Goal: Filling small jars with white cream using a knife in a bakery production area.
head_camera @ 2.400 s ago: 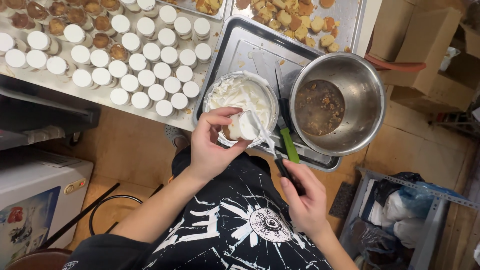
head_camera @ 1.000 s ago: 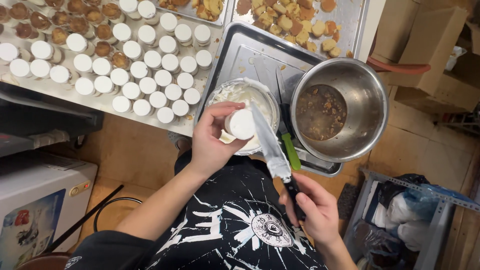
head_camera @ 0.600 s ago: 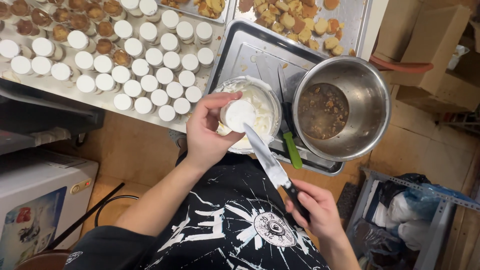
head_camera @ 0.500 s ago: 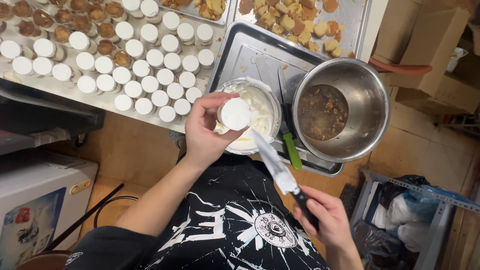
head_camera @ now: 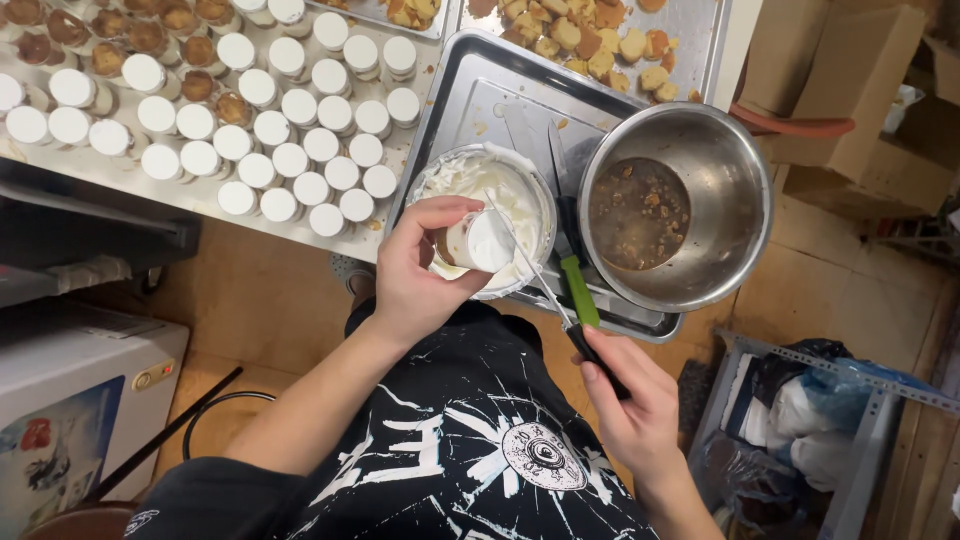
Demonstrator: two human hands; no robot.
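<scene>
Looking down from my head, my left hand (head_camera: 420, 275) is wrapped around a small cup (head_camera: 475, 242) tipped on its side, held over the near rim of the white cream tub (head_camera: 487, 178). My right hand (head_camera: 630, 405) is closed on the black handle of a palette knife (head_camera: 535, 272), its thin blade slanting up to touch the cream at the cup's mouth. The tub stands in a metal tray (head_camera: 490, 95) that overhangs the near edge of the surface (head_camera: 120, 172), sharing it with a steel bowl (head_camera: 675, 205) of brown crumbs just to the right and a green-handled knife (head_camera: 572, 265) lying between them. Rows of cream-topped cups (head_camera: 280, 140) crowd the surface to the left, nearly to its edge, leaving little open room there. A farther tray of cake pieces (head_camera: 590, 40) lies beyond. Brown cardboard boxes (head_camera: 850, 80) stand at the right, a white chest (head_camera: 70, 400) with a colourful sticker at lower left, and a grey crate of plastic bags (head_camera: 810, 430) at lower right beside my hip.
</scene>
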